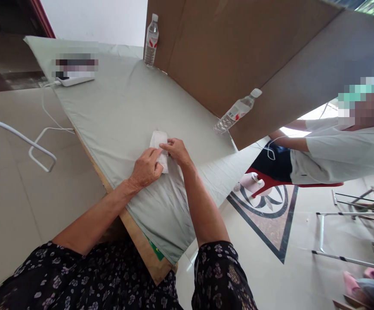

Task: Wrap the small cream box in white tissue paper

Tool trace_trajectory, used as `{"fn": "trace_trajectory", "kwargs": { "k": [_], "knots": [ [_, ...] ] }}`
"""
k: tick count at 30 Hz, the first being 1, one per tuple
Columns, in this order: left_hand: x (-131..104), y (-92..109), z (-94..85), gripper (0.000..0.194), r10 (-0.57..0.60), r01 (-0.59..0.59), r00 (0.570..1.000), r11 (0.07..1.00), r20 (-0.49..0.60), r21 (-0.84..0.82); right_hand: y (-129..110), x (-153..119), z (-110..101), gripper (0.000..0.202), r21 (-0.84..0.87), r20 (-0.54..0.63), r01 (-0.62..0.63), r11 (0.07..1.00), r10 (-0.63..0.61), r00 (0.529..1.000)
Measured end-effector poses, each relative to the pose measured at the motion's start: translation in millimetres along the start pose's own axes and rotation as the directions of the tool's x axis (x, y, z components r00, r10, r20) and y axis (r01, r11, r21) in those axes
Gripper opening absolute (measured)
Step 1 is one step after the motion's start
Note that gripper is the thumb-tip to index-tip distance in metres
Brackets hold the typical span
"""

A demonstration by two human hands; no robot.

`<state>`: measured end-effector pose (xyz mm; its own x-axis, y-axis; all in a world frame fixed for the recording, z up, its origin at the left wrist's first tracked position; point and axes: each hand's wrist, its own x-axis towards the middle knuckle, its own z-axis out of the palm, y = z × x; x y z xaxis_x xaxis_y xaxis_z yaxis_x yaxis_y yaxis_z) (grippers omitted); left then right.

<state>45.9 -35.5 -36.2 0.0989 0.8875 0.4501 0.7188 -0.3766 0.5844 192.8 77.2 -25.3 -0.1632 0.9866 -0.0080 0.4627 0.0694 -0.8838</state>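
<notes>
A small folded white cloth or paper [159, 138] lies on the pale green tablecloth [109, 99], close to the table's near corner. My left hand [146, 168] rests on its left side, with the fingers curled and the index finger reaching over it. From the right, my right hand [176, 150] touches the same white piece, thumb and fingers pinched near its middle. The fingertips of both hands nearly meet. Part of the white piece is hidden under my fingers.
One water bottle [152, 41] stands by the brown cardboard panel [212, 51]; another bottle [237, 113] appears tilted near its right end. A white device [77, 80] with a cable lies at the far left. A person [344, 150] sits at the right.
</notes>
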Motion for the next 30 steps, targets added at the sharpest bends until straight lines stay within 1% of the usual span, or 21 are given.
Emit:
{"fn": "trace_trajectory", "kwargs": {
  "k": [2,4,7,10,13,15,17,19,21,22,23,25,27,28,30],
  "knots": [
    [0,-1,-0.3,0.054,0.004,-0.004,1.0,1.0,0.004,-0.013,-2,3,4,0.027,0.056,0.046,-0.018,0.998,0.015,0.999],
    [0,-2,-0.4,0.048,-0.005,0.005,1.0,1.0,0.01,-0.022,-4,2,8,0.024,0.124,0.075,-0.021,0.992,0.012,0.997],
    [-1,-4,-0.2,0.042,-0.033,0.033,0.999,0.998,0.004,-0.046,-8,-4,11,0.021,0.225,0.051,0.021,0.974,-0.033,0.998],
    [-2,-4,1.0,0.041,-0.065,0.063,0.998,0.995,-0.018,-0.072,-11,-14,13,0.024,0.377,0.037,0.062,0.924,-0.082,0.996],
    [-3,-4,2.9,0.038,-0.105,0.1,0.991,0.993,-0.082,-0.067,-13,-25,11,0.032,0.501,0.056,0.105,0.859,-0.153,0.987],
    [-3,-6,4.1,0.038,-0.124,0.115,0.981,0.991,-0.15,-0.065,-14,-33,9,0.034,0.516,0.08,0.125,0.848,-0.193,0.978],
    [-2,-9,4.9,0.046,-0.135,0.119,0.968,0.989,-0.214,-0.082,-14,-41,5,0.034,0.484,0.103,0.15,0.862,-0.226,0.969],
    [-1,-14,4.7,0.06,-0.148,0.121,0.959,0.985,-0.243,-0.124,-14,-50,2,0.031,0.422,0.109,0.193,0.886,-0.261,0.959],
    [1,-19,3.3,0.07,-0.154,0.116,0.965,0.976,-0.213,-0.183,-11,-59,-2,0.028,0.341,0.096,0.262,0.903,-0.311,0.946],
    [1,-21,2.3,0.07,-0.152,0.112,0.972,0.971,-0.182,-0.212,-9,-63,-3,0.027,0.297,0.087,0.303,0.905,-0.342,0.936],
    [2,-23,1.1,0.066,-0.147,0.11,0.979,0.964,-0.142,-0.241,-7,-66,-5,0.025,0.253,0.082,0.342,0.905,-0.372,0.924],
    [3,-25,-1.4,0.046,-0.137,0.115,0.989,0.949,-0.057,-0.293,-2,-73,-10,0.024,0.18,0.09,0.399,0.899,-0.419,0.903],
    [4,-26,-3.4,0.029,-0.139,0.131,0.99,0.93,0.0,-0.343,3,-80,-14,0.024,0.105,0.131,0.435,0.894,-0.446,0.885],
    [4,-26,-4.0,0.024,-0.14,0.135,0.99,0.922,0.014,-0.362,5,-84,-15,0.028,0.062,0.157,0.455,0.888,-0.459,0.874],
    [3,-25,-4.5,0.019,-0.138,0.136,0.99,0.913,0.022,-0.384,9,-91,-15,0.042,-0.035,0.198,0.51,0.86,-0.494,0.846]
  ]
}}
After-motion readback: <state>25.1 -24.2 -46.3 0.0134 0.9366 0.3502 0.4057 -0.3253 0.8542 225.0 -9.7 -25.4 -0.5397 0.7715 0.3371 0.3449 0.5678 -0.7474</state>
